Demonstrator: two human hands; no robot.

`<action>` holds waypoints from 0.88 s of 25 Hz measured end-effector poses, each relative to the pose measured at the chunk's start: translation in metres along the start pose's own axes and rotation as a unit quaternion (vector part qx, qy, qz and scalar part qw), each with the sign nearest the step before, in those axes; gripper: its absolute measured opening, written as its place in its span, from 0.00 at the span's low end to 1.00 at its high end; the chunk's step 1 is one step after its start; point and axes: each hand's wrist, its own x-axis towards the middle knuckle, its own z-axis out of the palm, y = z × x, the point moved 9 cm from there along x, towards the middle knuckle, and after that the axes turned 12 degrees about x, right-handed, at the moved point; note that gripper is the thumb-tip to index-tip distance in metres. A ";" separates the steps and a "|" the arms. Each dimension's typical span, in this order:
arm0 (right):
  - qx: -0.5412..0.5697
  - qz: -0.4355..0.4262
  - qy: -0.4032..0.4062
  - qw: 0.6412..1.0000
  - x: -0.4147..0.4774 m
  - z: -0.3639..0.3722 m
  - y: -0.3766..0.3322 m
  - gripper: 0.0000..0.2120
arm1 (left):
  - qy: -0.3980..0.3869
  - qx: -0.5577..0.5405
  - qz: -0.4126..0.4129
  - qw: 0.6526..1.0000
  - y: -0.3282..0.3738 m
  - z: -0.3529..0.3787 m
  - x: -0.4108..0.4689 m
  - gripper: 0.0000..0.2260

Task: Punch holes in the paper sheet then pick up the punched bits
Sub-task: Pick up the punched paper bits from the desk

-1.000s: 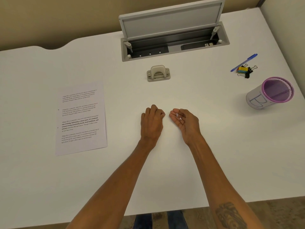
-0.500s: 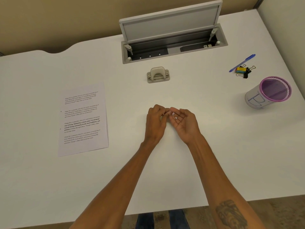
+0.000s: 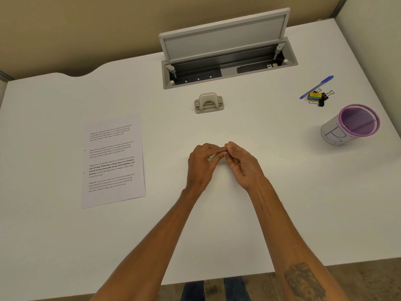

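Both hands meet fingertip to fingertip above the tabletop (image 3: 217, 224): left hand (image 3: 200, 165), right hand (image 3: 243, 165). The punched bits are hidden; whether either grip holds them, I cannot tell. Being tiny, light paper, they need a gentle fingertip pinch.

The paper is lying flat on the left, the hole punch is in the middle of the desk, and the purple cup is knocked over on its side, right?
Not quite. The head view shows the purple cup standing upright, its open mouth facing up. The rest holds: the paper lies flat on the left, and the hole punch sits mid-desk.
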 end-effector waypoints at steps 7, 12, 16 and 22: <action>0.009 -0.028 0.045 0.999 -0.007 -0.008 -0.022 0.08 | 0.031 -0.050 -0.102 0.993 -0.028 -0.008 -0.004 0.05; 0.013 -0.055 0.087 0.995 -0.010 -0.019 -0.043 0.07 | 0.047 0.042 -0.127 0.990 -0.046 -0.018 -0.006 0.07; 0.003 -0.057 0.090 0.994 -0.013 -0.027 -0.048 0.06 | 0.050 0.059 -0.162 0.984 -0.054 -0.018 -0.009 0.06; 0.029 -0.033 0.103 0.994 -0.013 -0.033 -0.039 0.05 | 0.042 0.053 -0.149 0.986 -0.050 -0.013 -0.011 0.06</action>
